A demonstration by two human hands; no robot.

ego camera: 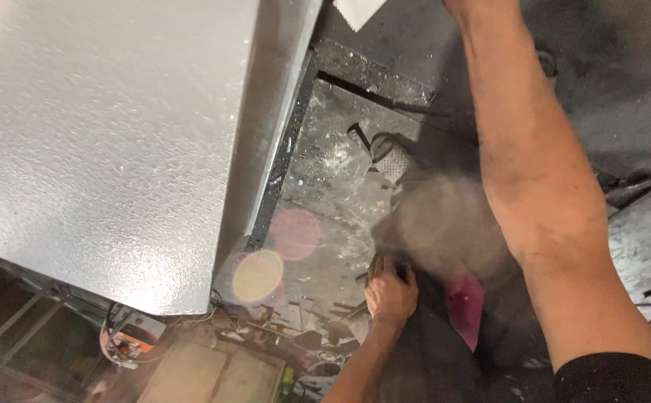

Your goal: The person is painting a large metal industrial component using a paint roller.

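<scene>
Bracing appears to be the step in hand: my left hand lies flat, fingers together, on dark cloth beside a pink patch. My right arm reaches out of frame, so I cannot tell its hand's state. Further reach calls for firm support beside the grey panel.

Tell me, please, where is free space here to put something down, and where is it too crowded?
The big grey panel has a bare top. Dusty floor between the panel's edge and the perforated metal piece is mostly open. It is crowded near the left hand, with scraps and dark cloth. The right hand leaves the view at the top.
</scene>
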